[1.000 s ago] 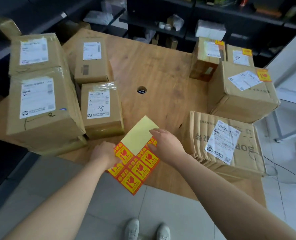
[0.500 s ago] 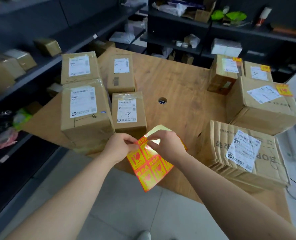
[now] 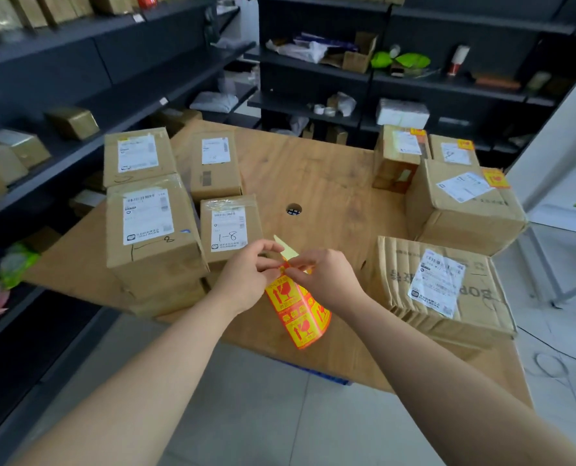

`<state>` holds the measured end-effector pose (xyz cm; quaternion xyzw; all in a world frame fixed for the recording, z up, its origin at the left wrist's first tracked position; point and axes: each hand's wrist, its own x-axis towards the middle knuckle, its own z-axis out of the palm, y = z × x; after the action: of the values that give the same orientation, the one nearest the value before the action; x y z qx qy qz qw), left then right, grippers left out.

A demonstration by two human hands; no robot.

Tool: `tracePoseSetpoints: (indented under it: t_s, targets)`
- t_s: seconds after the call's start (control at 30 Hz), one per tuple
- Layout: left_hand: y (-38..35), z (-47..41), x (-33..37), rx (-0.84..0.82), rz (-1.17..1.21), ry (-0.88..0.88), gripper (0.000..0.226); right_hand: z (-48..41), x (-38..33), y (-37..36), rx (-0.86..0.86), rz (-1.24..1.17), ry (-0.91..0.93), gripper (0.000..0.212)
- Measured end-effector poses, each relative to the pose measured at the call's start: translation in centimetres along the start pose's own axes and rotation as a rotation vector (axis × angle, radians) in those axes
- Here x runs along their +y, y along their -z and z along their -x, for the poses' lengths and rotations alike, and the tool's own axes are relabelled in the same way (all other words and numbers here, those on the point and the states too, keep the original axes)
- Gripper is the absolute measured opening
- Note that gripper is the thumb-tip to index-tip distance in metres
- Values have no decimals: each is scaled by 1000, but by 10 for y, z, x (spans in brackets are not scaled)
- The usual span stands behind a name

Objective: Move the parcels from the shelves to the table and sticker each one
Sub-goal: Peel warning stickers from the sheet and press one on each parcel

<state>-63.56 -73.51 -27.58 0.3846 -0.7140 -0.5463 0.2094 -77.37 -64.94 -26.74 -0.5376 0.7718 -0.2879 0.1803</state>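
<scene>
1. The left hand (image 3: 246, 280) and the right hand (image 3: 327, 280) meet fingertip to fingertip, each pinching the top of a sticker sheet (image 3: 296, 311) between thumb and forefinger; the other fingers are loosely curled.
2. The sheet hangs in the air over the near edge of the table (image 3: 323, 183), touching no parcel. Its long axis runs from the hands down toward the person, leaning a little to the right. It is glossy paper, curved along its length, printed with square orange-and-yellow stickers bearing red marks. A pale yellow bare strip (image 3: 284, 245) sticks up past the fingers, pointing away.
3. Just beyond the left hand stands a small brown cardboard parcel (image 3: 229, 227), taped on top, its white label handwritten "1-8".
4. Left of it is a taller taped box (image 3: 152, 230); behind these are two more labelled boxes (image 3: 138, 156) (image 3: 216, 166).
5. Right of the right hand lies a flat parcel of ridged, crumpled corrugated card (image 3: 441, 284), its label askew.
6. Behind that, three boxes (image 3: 464, 203) (image 3: 401, 153) (image 3: 451, 153) each carry an orange sticker at a corner.
7. The table is grained wood with a round hole (image 3: 293, 209) near its middle.
8. Dark shelves (image 3: 78, 82) on the left hold further taped parcels (image 3: 73, 122).
</scene>
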Motion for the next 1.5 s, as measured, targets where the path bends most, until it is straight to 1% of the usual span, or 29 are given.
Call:
tracePoseSetpoints:
  t_s: [0.17,0.3,0.47,0.67,0.83,0.93,1.03,1.2,1.37,1.5]
  targets:
    - [-15,2,10,34,21,-31,34,9,10,9,48,-80,-20,17]
    - [-25,3,15,20,4,-34,29,17,16,17,71,-185,-70,14]
    - [-34,5,18,7,-15,-14,30,22,24,27,74,-236,-104,11]
    - [-43,8,22,0,-18,-38,28,23,34,32,75,-234,-150,14]
    - [-48,9,25,53,21,-59,32,25,36,34,73,-260,-114,9]
    - [-50,9,25,39,22,-49,31,26,38,35,72,-250,-111,11]
    - [-50,9,25,32,43,-40,31,27,40,37,74,-253,-116,7]
    - [-50,9,24,17,19,-47,28,30,40,40,58,-309,-150,20]
    - [-52,11,25,9,14,-55,25,30,42,42,21,-288,-120,9]
    - [-54,10,25,16,23,-67,28,29,43,40,39,-266,-124,10]
